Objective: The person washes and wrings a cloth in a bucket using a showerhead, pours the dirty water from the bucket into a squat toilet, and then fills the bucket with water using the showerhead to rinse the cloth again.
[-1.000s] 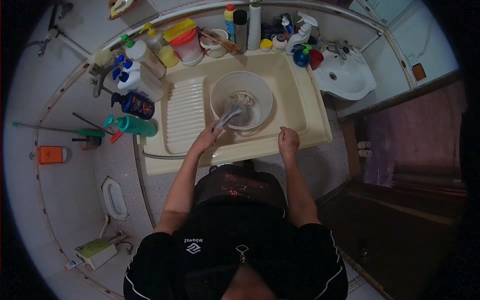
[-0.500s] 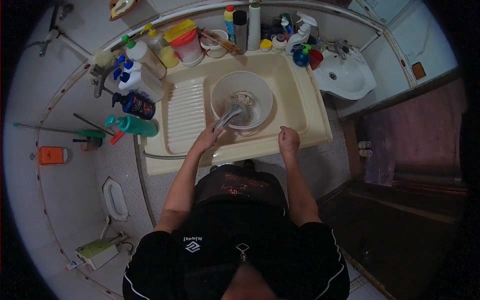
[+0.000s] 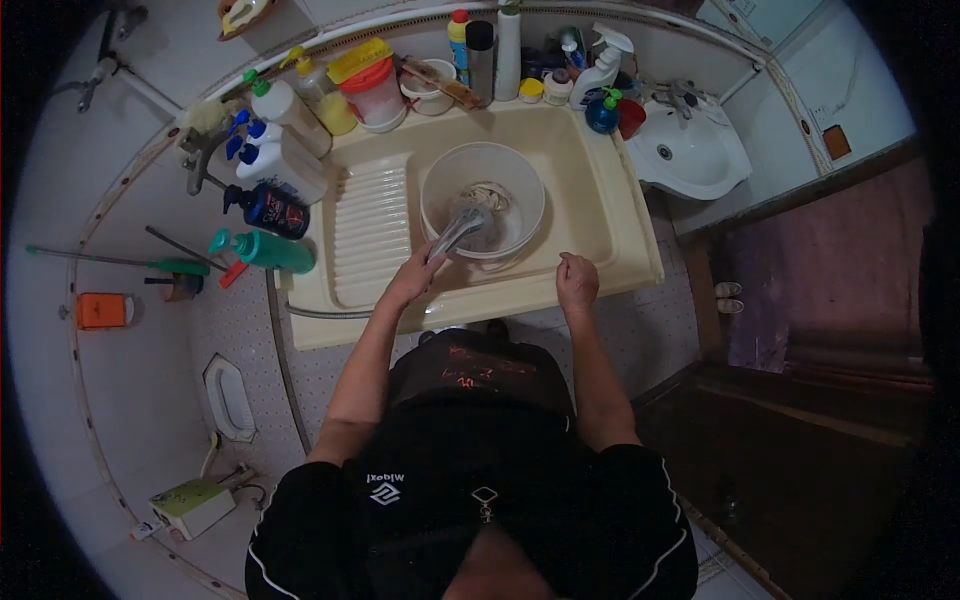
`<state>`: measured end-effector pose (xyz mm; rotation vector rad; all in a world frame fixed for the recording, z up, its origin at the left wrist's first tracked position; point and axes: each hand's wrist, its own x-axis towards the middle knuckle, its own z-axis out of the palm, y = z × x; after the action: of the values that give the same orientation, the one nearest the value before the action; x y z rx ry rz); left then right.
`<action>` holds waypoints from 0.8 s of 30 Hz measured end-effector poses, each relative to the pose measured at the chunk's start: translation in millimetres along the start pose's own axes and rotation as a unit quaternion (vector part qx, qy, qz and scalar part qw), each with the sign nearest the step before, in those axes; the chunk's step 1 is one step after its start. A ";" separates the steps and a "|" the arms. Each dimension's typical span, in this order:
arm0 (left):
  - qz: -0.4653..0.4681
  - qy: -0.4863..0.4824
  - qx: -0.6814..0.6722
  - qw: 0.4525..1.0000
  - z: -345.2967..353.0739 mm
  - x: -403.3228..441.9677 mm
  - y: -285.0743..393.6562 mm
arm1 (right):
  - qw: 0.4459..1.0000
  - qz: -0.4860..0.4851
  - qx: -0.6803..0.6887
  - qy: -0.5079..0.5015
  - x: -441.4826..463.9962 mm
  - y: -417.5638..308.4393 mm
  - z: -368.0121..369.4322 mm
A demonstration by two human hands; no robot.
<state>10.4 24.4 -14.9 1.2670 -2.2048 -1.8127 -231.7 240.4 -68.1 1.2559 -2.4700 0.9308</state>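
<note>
My left hand (image 3: 413, 278) is wrapped round the handle of a shower head (image 3: 460, 231), which tilts down into a white plastic bucket (image 3: 532, 178). Inside the bucket lies a crumpled light-coloured cloth (image 3: 488, 194), just beyond the shower head's face. The bucket stands in a cream laundry sink (image 3: 588, 215). To the right of the bucket, over the sink's front edge, my right hand (image 3: 577, 285) is curled into a loose fist with nothing visible in it.
A ribbed washboard (image 3: 372, 230) forms the sink's left side. Pump bottles, including a green one (image 3: 270, 251), line its left edge. A spray bottle (image 3: 598, 70) and other containers stand along the back. A white washbasin (image 3: 715, 165) is at right. The shower hose (image 3: 330, 314) crosses the front left.
</note>
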 end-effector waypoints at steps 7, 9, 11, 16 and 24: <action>0.005 0.010 0.007 1.000 0.4 -2.3 0.2 | 1.000 -0.002 -0.001 -0.003 0.6 -0.5 -0.2; 0.003 0.009 0.006 1.000 0.7 -2.5 1.6 | 1.000 -0.002 0.005 0.000 0.8 -0.4 -0.3; -0.004 0.004 0.006 1.000 0.0 -5.8 7.3 | 1.000 -0.002 0.010 0.003 1.0 -0.5 -0.5; -0.005 0.000 0.001 1.000 1.4 -2.3 -0.6 | 1.000 0.003 0.014 -0.002 0.9 -0.9 -1.6; -0.009 0.007 0.003 1.000 1.2 0.7 -5.3 | 1.000 0.005 0.014 0.002 0.0 -0.2 -1.1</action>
<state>12.3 25.0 -20.1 1.3023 -2.1999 -1.7987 -231.6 241.0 -67.1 1.2499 -2.4697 0.9725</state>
